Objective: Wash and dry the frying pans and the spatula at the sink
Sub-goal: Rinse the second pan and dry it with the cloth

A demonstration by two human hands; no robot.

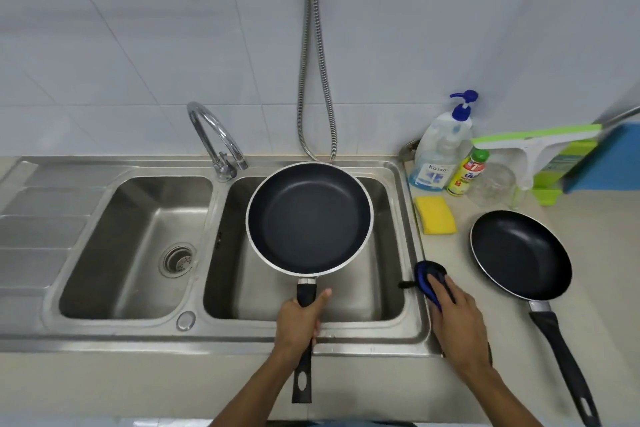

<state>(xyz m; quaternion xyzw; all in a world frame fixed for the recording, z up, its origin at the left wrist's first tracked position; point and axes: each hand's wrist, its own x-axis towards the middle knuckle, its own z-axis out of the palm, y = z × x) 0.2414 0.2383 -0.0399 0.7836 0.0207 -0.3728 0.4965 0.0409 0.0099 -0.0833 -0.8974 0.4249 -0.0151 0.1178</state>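
Left hand point(298, 321), nearest the lens, is wrapped around the black handle point(304, 374) of a large dark non-stick frying pan with a bright metal rim point(310, 218). The thumb lies forward along the grip. This pan is held level and open side up over the right basin point(242, 291) of a stainless-steel double sink, clear of its floor. Right hand point(457, 322) rests palm-down on a blue-and-black oval utensil point(424, 272), probably the spatula, which lies on the sink's right rim. The fingers are laid over it, but it cannot be told whether they close around it. A second, smaller black frying pan point(519, 253) sits on the beige counter point(606, 236) to the right, well apart from the sink, with its handle pointing toward the viewer. A yellow rectangular sponge point(435, 215) lies just beside the rim. Behind the sponge stand a clear pump bottle with a blue head point(440, 156) and a small yellow bottle with a green cap point(465, 173).

No water falls from the curved chrome tap point(214, 135), and the pan shows no suds, so the step in hand is judged to be the opening one: bringing the first pan into washing position. The next move calls for a free hand to open the tap and fetch the sponge and soap. The right hand would have to leave the utensil, or the pan would have to be set down in the basin.
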